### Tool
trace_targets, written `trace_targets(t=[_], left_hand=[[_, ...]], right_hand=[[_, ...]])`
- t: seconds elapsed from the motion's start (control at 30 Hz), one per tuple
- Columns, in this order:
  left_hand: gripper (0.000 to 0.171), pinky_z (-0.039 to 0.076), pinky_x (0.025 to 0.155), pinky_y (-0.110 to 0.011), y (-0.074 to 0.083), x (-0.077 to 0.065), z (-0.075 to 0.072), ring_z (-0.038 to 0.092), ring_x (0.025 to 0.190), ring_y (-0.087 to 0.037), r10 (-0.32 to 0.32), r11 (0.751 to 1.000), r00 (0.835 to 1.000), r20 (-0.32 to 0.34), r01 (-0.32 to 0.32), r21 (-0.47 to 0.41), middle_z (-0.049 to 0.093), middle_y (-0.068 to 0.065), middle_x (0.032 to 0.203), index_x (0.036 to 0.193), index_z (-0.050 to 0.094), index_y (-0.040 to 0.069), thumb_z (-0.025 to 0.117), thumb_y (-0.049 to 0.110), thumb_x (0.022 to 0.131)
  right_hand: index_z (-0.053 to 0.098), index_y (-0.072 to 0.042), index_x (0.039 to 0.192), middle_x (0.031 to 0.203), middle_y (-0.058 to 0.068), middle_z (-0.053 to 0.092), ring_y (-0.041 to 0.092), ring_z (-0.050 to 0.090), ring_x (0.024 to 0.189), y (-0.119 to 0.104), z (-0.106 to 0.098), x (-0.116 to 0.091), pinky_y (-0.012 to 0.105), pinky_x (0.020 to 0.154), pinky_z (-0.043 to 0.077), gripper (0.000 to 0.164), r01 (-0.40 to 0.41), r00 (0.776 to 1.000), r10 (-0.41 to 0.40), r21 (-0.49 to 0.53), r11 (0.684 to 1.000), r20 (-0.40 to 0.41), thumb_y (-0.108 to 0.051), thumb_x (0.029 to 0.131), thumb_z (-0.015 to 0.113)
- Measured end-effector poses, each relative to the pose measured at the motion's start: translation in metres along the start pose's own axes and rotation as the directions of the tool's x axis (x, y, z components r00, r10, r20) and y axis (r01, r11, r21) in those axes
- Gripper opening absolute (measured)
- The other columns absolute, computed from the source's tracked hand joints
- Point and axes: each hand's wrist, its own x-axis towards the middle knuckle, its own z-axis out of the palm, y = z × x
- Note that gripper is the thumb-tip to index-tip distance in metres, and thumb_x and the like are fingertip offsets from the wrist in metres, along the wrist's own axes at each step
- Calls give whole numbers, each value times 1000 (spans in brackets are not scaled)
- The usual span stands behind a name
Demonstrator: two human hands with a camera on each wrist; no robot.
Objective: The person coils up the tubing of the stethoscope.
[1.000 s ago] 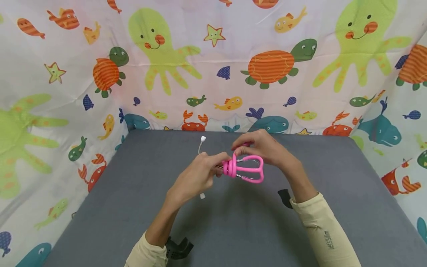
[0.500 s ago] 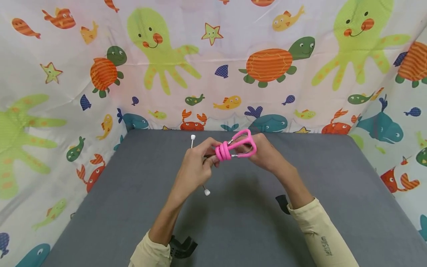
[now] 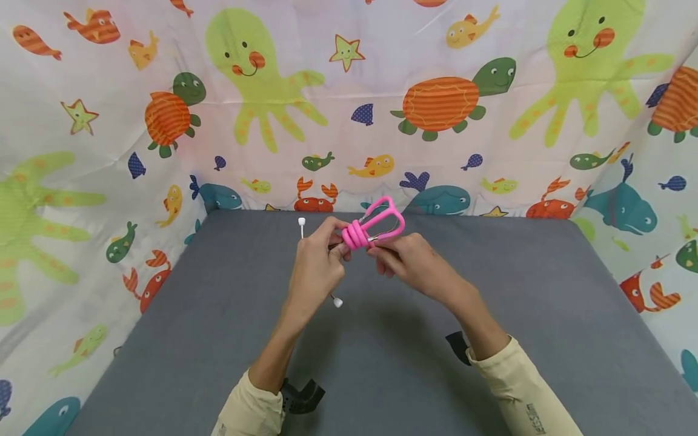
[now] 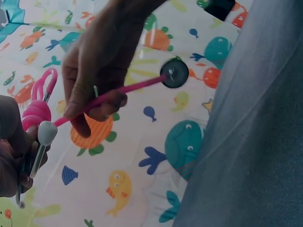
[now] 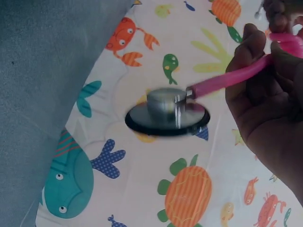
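Note:
A stethoscope with pink tubing (image 3: 355, 235) is held up in front of me, its tube wound in several coils around itself. My left hand (image 3: 316, 260) grips it just below the coils, where the metal ear tubes come out. White eartips (image 4: 48, 133) stick out on either side of that hand. My right hand (image 3: 420, 263) pinches the loose end of the tube, seen as a pink length (image 5: 232, 78) in the right wrist view. From it hangs the metal chestpiece (image 5: 166, 111) with a black rim, hidden in the head view. A pink loop (image 3: 388, 218) points up and right.
Below the hands lies a grey tabletop (image 3: 218, 327). A white curtain (image 3: 349, 109) printed with sea animals stands behind it and along both sides. Dark wrist mounts (image 3: 302, 396) show at both forearms.
Both hands have moved left with the stethoscope. Its looped end has tilted upward, and the right hand has passed from above the loop to below it, beside the coils.

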Motion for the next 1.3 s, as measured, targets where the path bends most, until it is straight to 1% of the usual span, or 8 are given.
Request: trace_targets(t=[0.1, 0.2, 0.37, 0.63, 0.83, 0.97, 1.07, 1.3], left_hand=[[24, 48, 61, -29, -3, 2, 2, 68, 68, -21, -9, 1000, 1000, -23, 10, 26, 74, -10, 76, 117, 66, 4, 66, -7, 95], [25, 48, 62, -29, -7, 6, 3, 68, 68, -21, -25, 996, 996, -91, 32, 83, 74, -11, 77, 117, 66, 4, 66, -8, 95], [26, 41, 53, -27, -11, 7, 5, 57, 56, -19, -29, 980, 992, -120, 51, 190, 71, -10, 73, 118, 67, 4, 66, -6, 94], [28, 44, 62, -31, -15, 10, 20, 50, 58, -22, -3, 949, 994, -105, 36, 314, 64, -9, 67, 116, 67, 4, 70, -6, 90], [27, 41, 65, -32, -17, 10, 23, 48, 57, -22, 31, 898, 998, -60, -2, 441, 59, -8, 62, 111, 68, 3, 73, -5, 86], [29, 45, 72, -36, -14, 9, 25, 54, 59, -22, 61, 866, 998, -34, -36, 499, 68, -10, 68, 111, 71, 4, 78, -3, 84], [34, 44, 71, -35, -11, 7, 28, 60, 63, -21, 90, 844, 996, 12, -83, 529, 75, -10, 77, 115, 71, 4, 82, 1, 83], [32, 39, 67, -31, -13, -3, 34, 67, 69, -21, 128, 750, 984, 125, -178, 637, 75, -6, 77, 112, 70, 12, 85, 6, 83]], right_hand=[[74, -5, 101, 71, 2, 69, 8, 62, 62, -5, 1, -4, 21, 63, 55, 11, 2, 1000, -1, -43, 999, 18, -15, 99, 71], [74, -5, 101, 67, -2, 63, 4, 54, 58, -10, 2, -12, 19, 56, 47, 13, 1, 999, 2, -107, 994, 33, -17, 98, 72], [74, -5, 98, 62, -5, 50, 2, 41, 54, -15, 6, -25, 18, 51, 37, 11, 12, 1000, -12, -228, 974, 4, -16, 98, 73], [70, -7, 83, 58, -6, 46, 5, 37, 52, -26, 6, -26, 17, 52, 34, 17, 114, 986, -158, -491, 864, -49, -17, 97, 74], [75, -7, 88, 60, -3, 57, 9, 44, 55, -37, -3, -26, 22, 58, 41, 15, 130, 986, -169, -583, 802, -12, -21, 94, 77], [76, -7, 87, 60, -2, 58, 10, 46, 56, -43, -7, -24, 24, 59, 44, 16, 174, 978, -209, -613, 771, 16, -22, 92, 79], [76, -6, 85, 61, 0, 61, 12, 50, 56, -43, -13, -24, 26, 63, 48, 17, 171, 974, -228, -629, 759, -11, -22, 88, 83], [77, -8, 85, 75, 4, 75, 19, 69, 73, -37, -17, -18, 37, 78, 46, 20, 203, 950, -310, -726, 658, -16, -24, 84, 87]])
